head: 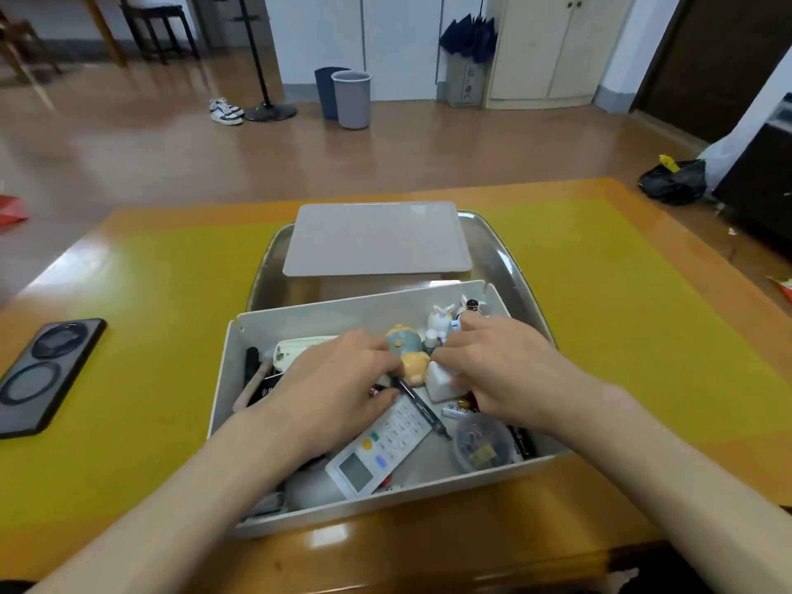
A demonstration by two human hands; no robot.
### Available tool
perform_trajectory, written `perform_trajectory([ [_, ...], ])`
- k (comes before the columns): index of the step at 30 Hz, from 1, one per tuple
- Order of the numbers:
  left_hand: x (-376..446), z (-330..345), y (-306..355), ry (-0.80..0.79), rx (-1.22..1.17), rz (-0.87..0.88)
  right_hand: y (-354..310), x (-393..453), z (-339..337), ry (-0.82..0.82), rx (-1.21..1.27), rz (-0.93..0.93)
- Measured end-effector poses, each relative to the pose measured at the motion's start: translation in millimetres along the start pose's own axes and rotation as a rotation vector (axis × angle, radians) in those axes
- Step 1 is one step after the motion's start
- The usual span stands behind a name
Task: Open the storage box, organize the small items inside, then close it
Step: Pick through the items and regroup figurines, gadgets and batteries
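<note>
Reaching into the open storage box (300, 514) at the bench's (600, 336) near edge, we are working above a white remote (377, 452). Our left hand (338, 390) is pinching a black pen (422, 407) in curled fingers; our right hand (501, 366) is curling round a white block (441, 385) beside a small figurine (409, 353). Farther back, the lid (377, 240) is lying on a metal tray (505, 267).

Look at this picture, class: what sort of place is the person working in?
Probably a room in a home, perhaps a living or common room. Sneakers lie on the wood floor, two waste bins stand by the wall, folded umbrellas sit in a carton beside a cream cupboard.
</note>
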State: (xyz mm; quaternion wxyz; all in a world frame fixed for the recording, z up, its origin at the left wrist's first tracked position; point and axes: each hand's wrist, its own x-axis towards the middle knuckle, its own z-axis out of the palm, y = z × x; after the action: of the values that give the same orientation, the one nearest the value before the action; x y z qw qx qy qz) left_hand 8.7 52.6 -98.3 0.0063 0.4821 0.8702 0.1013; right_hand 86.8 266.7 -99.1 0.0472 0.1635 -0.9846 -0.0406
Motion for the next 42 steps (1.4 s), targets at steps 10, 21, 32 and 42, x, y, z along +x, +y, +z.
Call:
perform_trajectory([
  [10, -8, 4, -1, 0.021, 0.101, 0.109, -3, -7, -15, 0.038, 0.075, 0.094],
  [21, -24, 30, 8, -0.043, 0.185, -0.005, -26, -23, -22, -0.254, -0.177, 0.184],
  [32, -22, 12, 9, -0.046, 0.186, -0.019, -17, -26, -35, -0.319, -0.061, 0.320],
  [42, -29, -44, -55, 0.092, 0.270, -0.182, -11, 3, -47, 0.098, 0.449, 0.401],
])
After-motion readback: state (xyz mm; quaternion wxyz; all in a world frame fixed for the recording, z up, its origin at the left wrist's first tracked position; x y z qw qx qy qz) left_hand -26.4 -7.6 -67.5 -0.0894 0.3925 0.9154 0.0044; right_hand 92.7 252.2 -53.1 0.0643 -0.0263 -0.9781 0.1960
